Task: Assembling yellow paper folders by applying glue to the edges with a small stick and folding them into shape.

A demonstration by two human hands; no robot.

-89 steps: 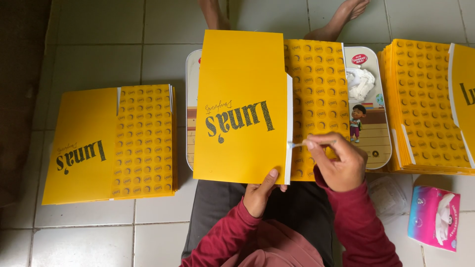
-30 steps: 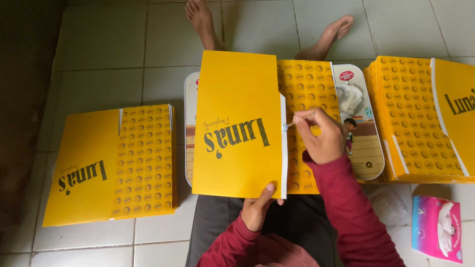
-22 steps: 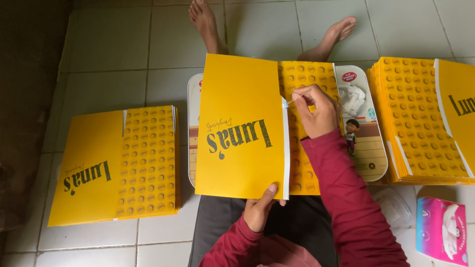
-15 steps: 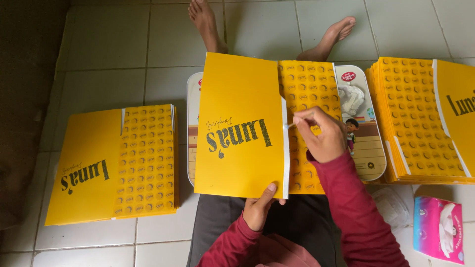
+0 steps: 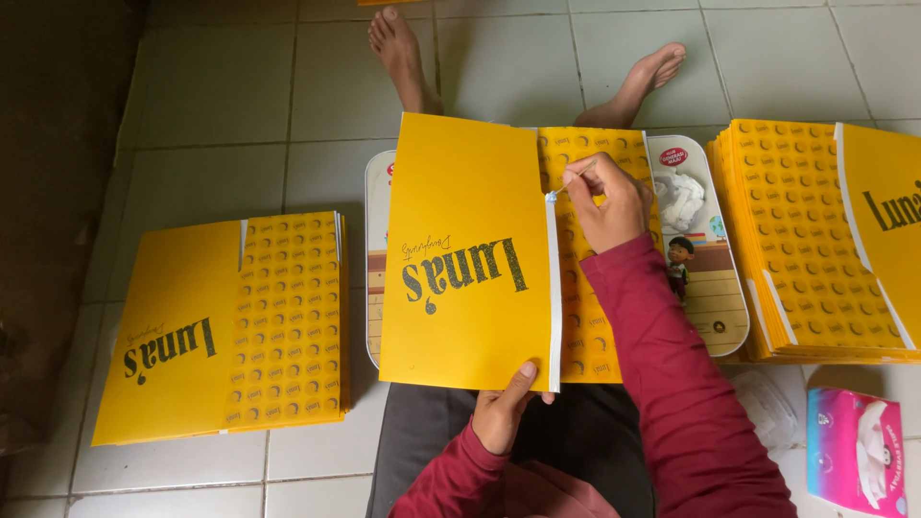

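A flat yellow cardboard sheet (image 5: 470, 254) lies on a rounded white tray (image 5: 715, 288). The left hand (image 5: 506, 417) pinches its near edge. The right hand (image 5: 606, 197) pinches a thin stick (image 5: 568, 180) at its white flap's (image 5: 553, 288) top. Yellow cardboard stacks lie left (image 5: 230, 326) and right (image 5: 825, 249) of the tray.

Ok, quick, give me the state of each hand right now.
Left hand: thumb pinning the near edge of the yellow folded sheet.
Right hand: closed on a thin stick, tip at the sheet's white strip.
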